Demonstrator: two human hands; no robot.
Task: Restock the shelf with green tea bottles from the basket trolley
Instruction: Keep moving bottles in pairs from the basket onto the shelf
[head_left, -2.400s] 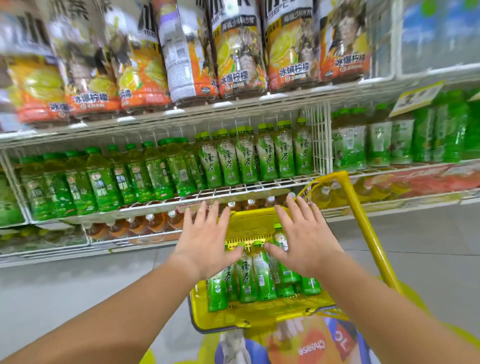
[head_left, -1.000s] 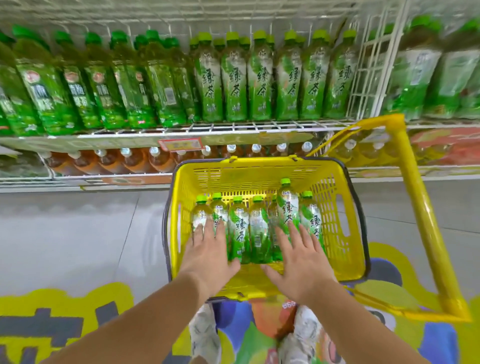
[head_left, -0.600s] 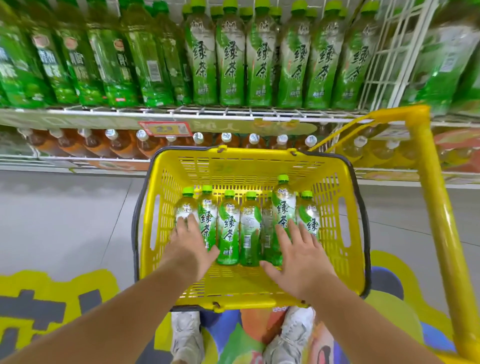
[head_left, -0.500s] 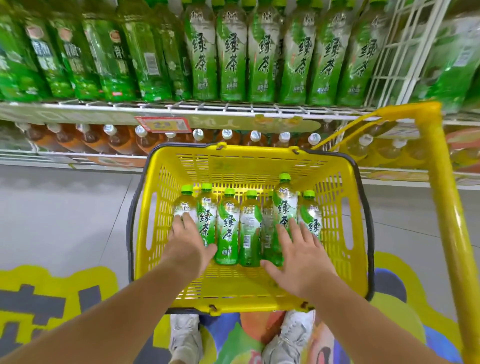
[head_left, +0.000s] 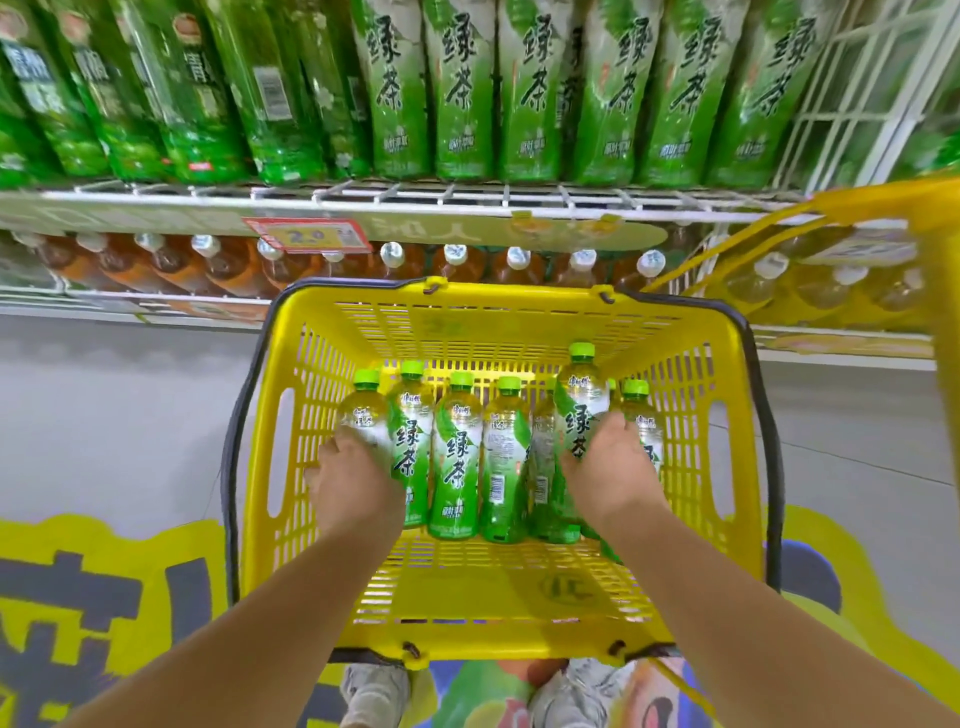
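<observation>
Wire shelf (head_left: 467, 196) along the back carries upright stocked bottles (head_left: 462, 104), with amber bottles (head_left: 228, 265) on the tier below. In front, the yellow basket (head_left: 519, 317) holds a row of green tea bottles (head_left: 457, 457), caps toward its far wall. At the row's left end the left hand (head_left: 353, 480) curls round the leftmost bottle (head_left: 363, 415). Near the right wall the right hand (head_left: 615, 467) grips the raised bottle (head_left: 582, 400), with the last bottle (head_left: 644, 415) just beside it.

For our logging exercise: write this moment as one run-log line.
phase: pick from basket | left hand: grips leftmost bottle | right hand: grips topmost bottle
</observation>
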